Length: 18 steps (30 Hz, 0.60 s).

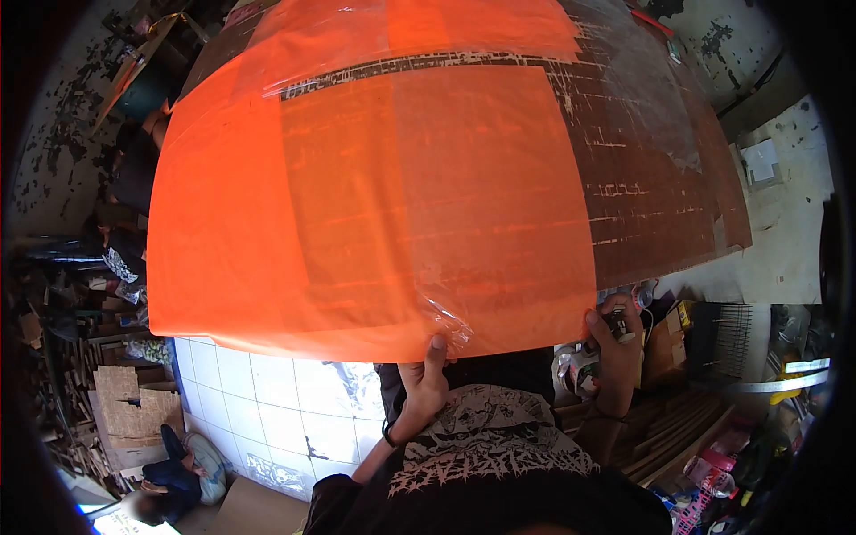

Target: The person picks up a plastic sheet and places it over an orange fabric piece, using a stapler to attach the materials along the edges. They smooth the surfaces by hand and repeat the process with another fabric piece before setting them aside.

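Note:
A thin, glossy orange plastic sheet (481, 223) lies over a worn brown tabletop (651, 169), its near edge hanging along the table's front. My left hand (426, 382) grips that near edge, thumb on top and fingers hidden beneath. At the sheet's near right corner, my right hand (617, 348) is closed with thumb and fingertips at the edge. Wrinkles show in the plastic just above my left thumb. Part of the orange material overlaps in layers, so some areas look darker. Another orange piece (428, 27) lies farther back on the tabletop.
On the left, stacked cardboard (138, 406) and wood scraps line the white tiled floor (281, 406). A person (174, 473) sits low at the bottom left; others are partly visible at the far left. Long brown strips (678, 441) and colourful clutter (713, 473) lie at the right.

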{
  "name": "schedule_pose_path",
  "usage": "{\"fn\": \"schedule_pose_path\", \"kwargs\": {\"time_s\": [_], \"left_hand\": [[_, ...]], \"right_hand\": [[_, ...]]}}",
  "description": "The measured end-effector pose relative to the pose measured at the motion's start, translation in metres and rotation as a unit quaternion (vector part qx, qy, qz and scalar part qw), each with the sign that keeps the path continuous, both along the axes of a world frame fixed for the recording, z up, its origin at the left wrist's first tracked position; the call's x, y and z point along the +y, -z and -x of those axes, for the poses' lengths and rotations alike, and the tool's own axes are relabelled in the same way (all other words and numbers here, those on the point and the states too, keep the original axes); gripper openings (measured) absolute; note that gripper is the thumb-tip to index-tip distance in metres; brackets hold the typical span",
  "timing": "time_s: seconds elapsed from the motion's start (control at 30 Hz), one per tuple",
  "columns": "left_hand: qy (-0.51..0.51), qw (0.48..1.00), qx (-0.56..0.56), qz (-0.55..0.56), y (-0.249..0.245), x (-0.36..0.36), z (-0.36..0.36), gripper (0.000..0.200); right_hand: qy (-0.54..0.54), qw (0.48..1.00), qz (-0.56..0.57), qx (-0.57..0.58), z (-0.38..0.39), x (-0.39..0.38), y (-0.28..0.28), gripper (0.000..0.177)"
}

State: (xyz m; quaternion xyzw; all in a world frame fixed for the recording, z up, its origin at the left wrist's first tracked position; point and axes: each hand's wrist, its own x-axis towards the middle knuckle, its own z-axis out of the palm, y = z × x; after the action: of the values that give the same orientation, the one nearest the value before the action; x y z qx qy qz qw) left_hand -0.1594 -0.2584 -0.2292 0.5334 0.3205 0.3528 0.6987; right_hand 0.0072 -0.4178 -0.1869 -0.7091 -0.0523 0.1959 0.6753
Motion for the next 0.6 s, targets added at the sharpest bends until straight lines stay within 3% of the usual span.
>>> {"fn": "schedule_pose_path", "kwargs": {"time_s": [0.27,0.33,0.6], "left_hand": [[-0.006,1.0,0.01,-0.001,-0.001,0.0,0.0,0.027],[0.012,1.0,-0.019,0.013,0.008,0.0,0.006,0.018],[0.006,1.0,0.004,0.002,0.003,0.0,0.002,0.029]], "right_hand": [[-0.001,1.0,0.005,0.002,0.0,0.0,0.0,0.02],[0.001,1.0,0.004,0.004,0.0,0.001,0.0,0.02],[-0.003,1.0,0.002,-0.003,-0.001,0.001,0.001,0.019]]}}
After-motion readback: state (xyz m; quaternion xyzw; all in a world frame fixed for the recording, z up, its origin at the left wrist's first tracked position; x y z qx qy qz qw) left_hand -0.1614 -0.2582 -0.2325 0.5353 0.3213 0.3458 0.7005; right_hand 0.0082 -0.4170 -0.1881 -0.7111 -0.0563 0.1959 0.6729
